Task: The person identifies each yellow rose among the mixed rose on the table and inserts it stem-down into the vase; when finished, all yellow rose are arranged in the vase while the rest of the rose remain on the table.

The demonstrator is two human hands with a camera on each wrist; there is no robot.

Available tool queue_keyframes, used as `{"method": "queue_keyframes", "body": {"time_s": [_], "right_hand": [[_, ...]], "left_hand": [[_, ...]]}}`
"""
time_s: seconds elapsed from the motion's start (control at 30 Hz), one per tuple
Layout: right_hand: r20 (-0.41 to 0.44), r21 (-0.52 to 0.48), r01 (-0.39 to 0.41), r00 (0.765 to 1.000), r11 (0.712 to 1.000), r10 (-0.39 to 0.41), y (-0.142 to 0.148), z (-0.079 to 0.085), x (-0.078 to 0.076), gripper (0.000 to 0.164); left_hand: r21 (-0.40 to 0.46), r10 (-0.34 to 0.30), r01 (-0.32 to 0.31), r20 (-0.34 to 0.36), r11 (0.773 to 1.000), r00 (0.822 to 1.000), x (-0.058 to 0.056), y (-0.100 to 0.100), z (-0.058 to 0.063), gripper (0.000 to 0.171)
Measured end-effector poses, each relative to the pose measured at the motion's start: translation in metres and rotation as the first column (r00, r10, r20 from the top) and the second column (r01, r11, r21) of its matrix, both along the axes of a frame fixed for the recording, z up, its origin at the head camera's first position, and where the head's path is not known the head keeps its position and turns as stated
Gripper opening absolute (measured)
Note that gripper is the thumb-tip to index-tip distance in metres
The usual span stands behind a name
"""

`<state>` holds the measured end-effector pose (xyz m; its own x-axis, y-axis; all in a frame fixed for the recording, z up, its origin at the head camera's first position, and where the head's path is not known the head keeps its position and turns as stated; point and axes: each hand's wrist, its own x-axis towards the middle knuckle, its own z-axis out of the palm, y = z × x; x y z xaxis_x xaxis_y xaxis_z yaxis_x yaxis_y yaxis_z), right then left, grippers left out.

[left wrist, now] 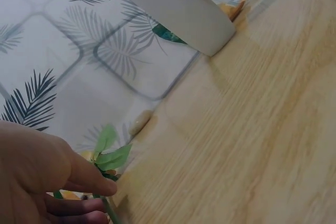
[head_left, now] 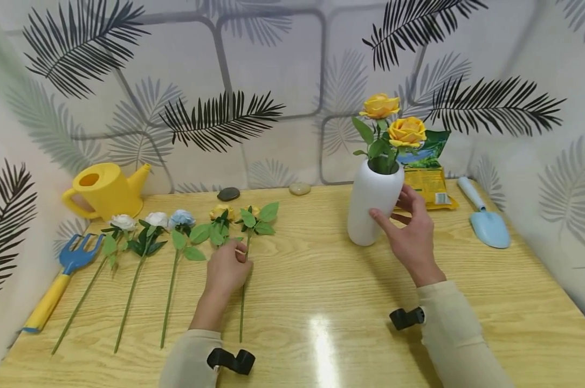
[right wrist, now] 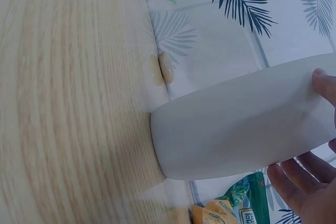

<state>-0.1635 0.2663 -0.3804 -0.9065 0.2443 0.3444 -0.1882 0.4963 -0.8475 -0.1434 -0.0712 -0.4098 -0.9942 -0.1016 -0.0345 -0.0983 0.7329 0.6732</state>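
My left hand (head_left: pixel 228 264) is low over the table among two yellow roses, a left yellow rose (head_left: pixel 221 212) and a right yellow rose (head_left: pixel 250 210). In the left wrist view a gap shows between thumb and fingers, with a green stem (left wrist: pixel 112 212) right at the fingertips. The left rose's stem is hidden under the hand. My right hand (head_left: pixel 413 237) grips a white vase (head_left: pixel 370 207) from the right, thumb in front and fingers behind. The vase stands on the table, slightly tilted, holding two yellow roses (head_left: pixel 406 132) with green leaves.
At the left lie two white roses (head_left: pixel 156 219), a blue rose (head_left: pixel 181 218) and a hand fork (head_left: pixel 54 299). A yellow watering can (head_left: pixel 110 191) stands behind. Two stones (head_left: pixel 228 194) lie along the wall. A yellow-green packet (head_left: pixel 425 183) and a blue trowel (head_left: pixel 488 226) are at the right.
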Motion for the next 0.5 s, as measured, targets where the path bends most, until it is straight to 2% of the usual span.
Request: {"method": "queue_keyframes", "body": {"time_s": [0.2, 0.5], "right_hand": [[-0.004, 0.008, 0.006, 1.0, 1.0, -0.006, 0.0008, -0.0005, 0.0004, 0.074], [-0.015, 0.009, -0.002, 1.0, 1.0, 0.002, -0.0002, -0.0001, -0.0002, 0.074]], "left_hand": [[0.004, 0.011, -0.011, 0.02, 1.0, 1.0, 0.0013, 0.0019, -0.0001, 0.025], [0.018, 0.01, -0.01, 0.001, 1.0, 1.0, 0.0022, 0.0028, 0.0015, 0.023]]}}
